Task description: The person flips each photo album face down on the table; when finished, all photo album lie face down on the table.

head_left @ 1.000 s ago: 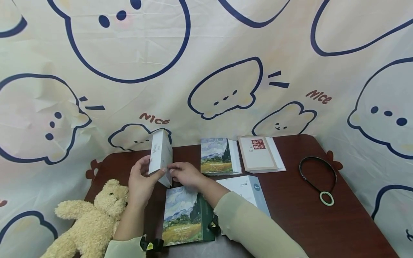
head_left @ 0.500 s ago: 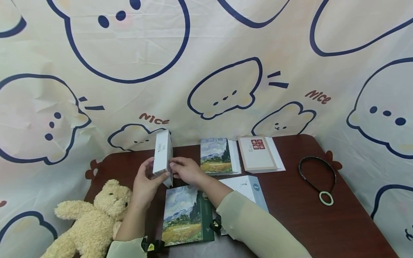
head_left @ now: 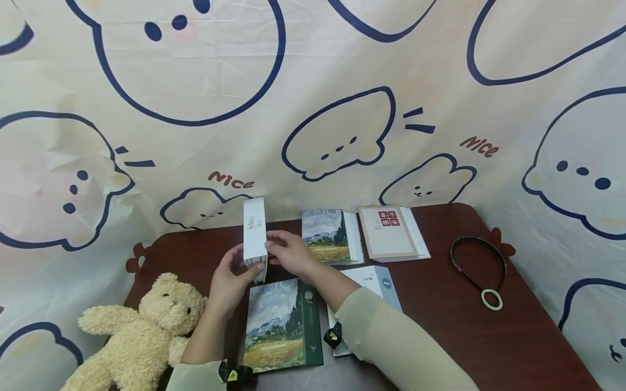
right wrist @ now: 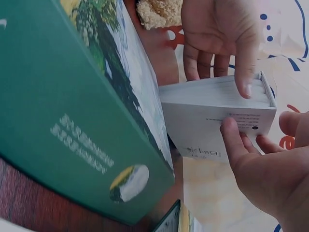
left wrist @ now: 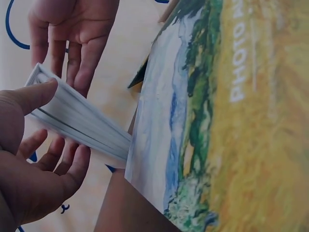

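A white photo album [head_left: 254, 231] stands upright on the table, its lettered spine facing me in the head view. My left hand [head_left: 232, 279] holds its near lower end, thumb over the page edges and fingers along the left cover. The left wrist view shows that thumb on the white page block [left wrist: 82, 111]. My right hand [head_left: 293, 255] lies against the opposite side, loosely bent fingers touching the cover [right wrist: 193, 123] in the right wrist view. Just in front of both hands stands a green-spined album [head_left: 276, 326] with a painted landscape cover.
Behind my right hand are a smaller landscape album [head_left: 325, 233] and a cream album [head_left: 388, 233]. A white-and-blue album [head_left: 364, 279] lies under my right forearm. A teddy bear [head_left: 142, 336] is at left, a black cord with a pale green ring [head_left: 491, 300] at right.
The white album has shifted slightly right and turned, so its spine now faces me and its right cover shows far less. Both hands have moved right with it.
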Available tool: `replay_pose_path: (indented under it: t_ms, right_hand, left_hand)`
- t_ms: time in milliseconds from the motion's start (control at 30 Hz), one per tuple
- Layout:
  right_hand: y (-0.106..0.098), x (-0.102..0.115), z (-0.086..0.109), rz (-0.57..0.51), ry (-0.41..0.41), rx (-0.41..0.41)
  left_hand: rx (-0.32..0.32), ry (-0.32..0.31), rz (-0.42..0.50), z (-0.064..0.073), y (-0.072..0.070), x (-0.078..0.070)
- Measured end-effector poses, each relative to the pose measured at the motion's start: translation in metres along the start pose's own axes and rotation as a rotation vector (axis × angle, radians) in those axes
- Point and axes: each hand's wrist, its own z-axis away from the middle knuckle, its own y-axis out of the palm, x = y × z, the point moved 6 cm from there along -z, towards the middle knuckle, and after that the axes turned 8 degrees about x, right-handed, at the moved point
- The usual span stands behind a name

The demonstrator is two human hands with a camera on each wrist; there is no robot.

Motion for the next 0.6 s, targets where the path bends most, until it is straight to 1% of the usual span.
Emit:
replay_pose_path:
  t_ms: [167,367,600]
  right_hand:
    - [-0.008,0.000,0.002,-0.002,0.012,-0.018]
    - [-0.014,0.000,0.006,0.024,0.018,-0.021]
    - [-0.023,0.000,0.009,0.070,0.028,-0.049]
  left_hand:
    - [0.021,0.006,-0.034,-0.003,0.003,0.001]
    - [0.045,0.017,-0.058,-0.006,0.006,0.001]
    - [0.068,0.005,-0.115,-0.011,0.009,0.002]
